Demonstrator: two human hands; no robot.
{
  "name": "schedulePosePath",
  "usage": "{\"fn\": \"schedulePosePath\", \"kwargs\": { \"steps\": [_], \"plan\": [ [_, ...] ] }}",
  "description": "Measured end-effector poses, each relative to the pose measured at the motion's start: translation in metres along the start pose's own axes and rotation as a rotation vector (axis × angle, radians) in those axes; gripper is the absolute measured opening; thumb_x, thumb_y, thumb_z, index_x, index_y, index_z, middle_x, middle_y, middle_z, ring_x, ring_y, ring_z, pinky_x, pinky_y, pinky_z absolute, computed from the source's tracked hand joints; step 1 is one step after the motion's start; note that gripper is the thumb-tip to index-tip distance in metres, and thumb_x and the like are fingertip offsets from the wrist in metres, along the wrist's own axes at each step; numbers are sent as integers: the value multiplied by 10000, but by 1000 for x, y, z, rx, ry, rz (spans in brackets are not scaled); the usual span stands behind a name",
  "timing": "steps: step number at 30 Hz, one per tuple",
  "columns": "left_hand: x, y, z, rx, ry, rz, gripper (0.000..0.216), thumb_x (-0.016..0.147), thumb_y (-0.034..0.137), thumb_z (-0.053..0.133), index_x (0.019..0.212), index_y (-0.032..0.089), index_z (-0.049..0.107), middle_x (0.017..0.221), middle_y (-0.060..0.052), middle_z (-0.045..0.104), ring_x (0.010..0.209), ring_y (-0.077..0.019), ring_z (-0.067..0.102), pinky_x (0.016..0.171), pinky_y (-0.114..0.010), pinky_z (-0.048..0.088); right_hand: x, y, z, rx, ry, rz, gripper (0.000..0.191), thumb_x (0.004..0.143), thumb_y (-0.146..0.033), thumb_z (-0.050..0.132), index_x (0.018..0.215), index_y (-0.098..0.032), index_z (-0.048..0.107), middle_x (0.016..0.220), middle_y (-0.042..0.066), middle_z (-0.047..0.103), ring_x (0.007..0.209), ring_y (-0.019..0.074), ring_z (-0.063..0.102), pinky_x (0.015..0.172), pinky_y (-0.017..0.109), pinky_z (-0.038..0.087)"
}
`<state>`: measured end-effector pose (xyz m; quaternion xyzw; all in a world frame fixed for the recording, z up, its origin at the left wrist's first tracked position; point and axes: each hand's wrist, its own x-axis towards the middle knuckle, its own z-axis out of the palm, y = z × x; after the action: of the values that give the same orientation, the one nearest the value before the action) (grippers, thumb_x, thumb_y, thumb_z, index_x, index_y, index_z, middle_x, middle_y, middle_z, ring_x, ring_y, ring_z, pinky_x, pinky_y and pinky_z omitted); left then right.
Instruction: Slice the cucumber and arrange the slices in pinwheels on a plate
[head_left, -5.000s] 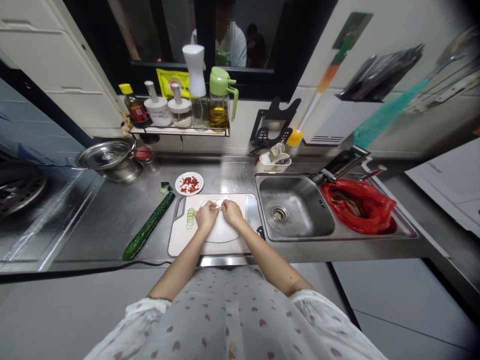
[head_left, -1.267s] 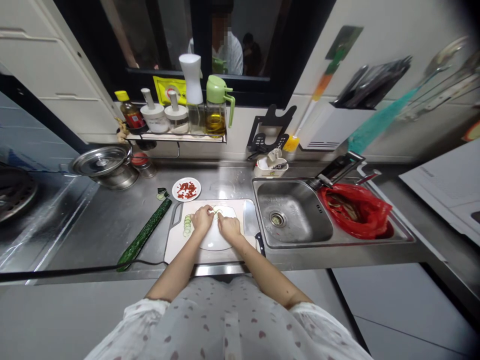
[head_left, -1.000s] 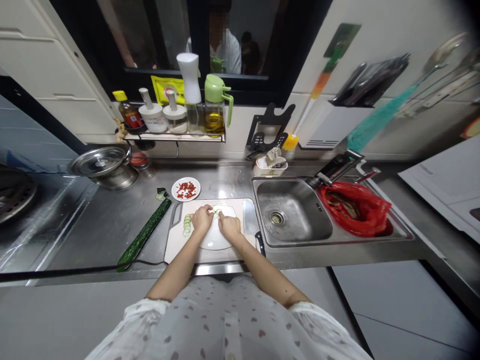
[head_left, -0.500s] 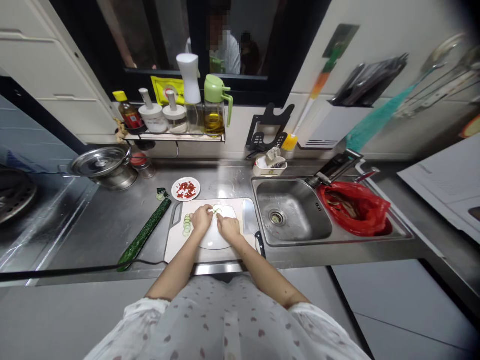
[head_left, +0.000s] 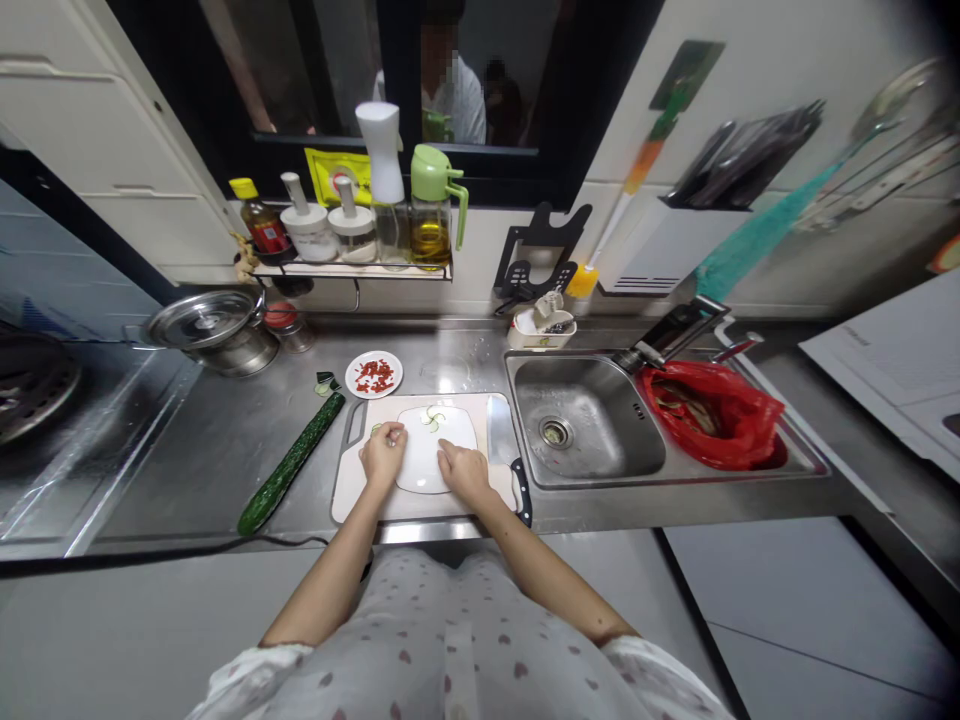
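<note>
A white squarish plate (head_left: 424, 475) lies on the cutting board (head_left: 349, 490), with thin cucumber slices (head_left: 433, 420) set in a pinwheel near its far edge. My left hand (head_left: 383, 458) is over the plate's left side, thumb and fingertips pinched together. It covers most of the row of cut slices on the board. Over the plate's right part, my right hand (head_left: 463, 472) has its fingers bent together below the pinwheel. Whatever either hand may hold is too small or hidden to make out. A broad knife (head_left: 498, 430) rests on the board's right side, its black handle towards me.
Left of the board lie a long cucumber (head_left: 292, 465) and cut end pieces (head_left: 326, 383). A small plate (head_left: 351, 385) of red bits stands behind. The sink (head_left: 592, 475) and a red bag (head_left: 720, 440) are at right; a steel pot (head_left: 240, 355) stands back left.
Both hands have drawn back from the pinwheel towards me and moved apart, the left one further left. The cucumber slices on the plate are now uncovered, while the row on the board is mostly hidden.
</note>
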<state>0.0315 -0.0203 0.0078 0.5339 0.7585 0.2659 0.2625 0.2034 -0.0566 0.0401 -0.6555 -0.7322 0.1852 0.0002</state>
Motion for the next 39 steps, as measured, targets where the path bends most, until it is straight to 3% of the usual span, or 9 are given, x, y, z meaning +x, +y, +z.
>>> {"fn": "schedulePosePath", "kwargs": {
  "steps": [7,13,20,25,32,39],
  "plan": [
    [-8,-44,-28,29,-26,-83,269,806,409,564,1008,269,673,840,-2,691,805,-189,629,729,-283,407,-28,21,1,66,30,114,396,982,-366,354,1277,-273,602,1029,53,736,945,192,670,784,257,415],
    [-21,-63,-49,166,-53,-103,280,818,430,554,1015,263,661,897,-24,708,899,-238,637,844,-371,396,-37,35,1,128,108,179,379,970,-349,385,1229,-263,647,1000,50,742,917,193,675,765,250,416],
    [-28,-59,-49,263,-62,-107,307,813,460,560,1021,256,653,934,-44,696,923,-262,634,878,-416,389,-39,33,2,155,124,173,373,965,-337,390,1195,-249,669,921,41,748,871,189,677,741,246,419],
    [-27,-56,-41,253,-28,-89,236,818,397,565,987,255,649,967,-44,688,942,-255,627,869,-404,385,-42,33,6,179,131,162,373,962,-332,392,1200,-245,665,973,44,746,892,185,678,771,247,433],
    [-30,-51,-40,141,26,-77,122,807,319,569,881,250,636,903,-10,699,853,-206,626,857,-351,380,-48,39,9,207,150,179,368,957,-338,395,1179,-249,675,985,44,746,926,184,676,773,239,443],
    [-35,-29,-41,-31,40,73,93,762,312,584,797,241,632,810,4,671,788,-177,590,769,-282,422,-46,37,-3,293,220,154,329,937,-330,418,1069,-228,701,840,30,724,812,180,659,705,235,421]
  ]
}}
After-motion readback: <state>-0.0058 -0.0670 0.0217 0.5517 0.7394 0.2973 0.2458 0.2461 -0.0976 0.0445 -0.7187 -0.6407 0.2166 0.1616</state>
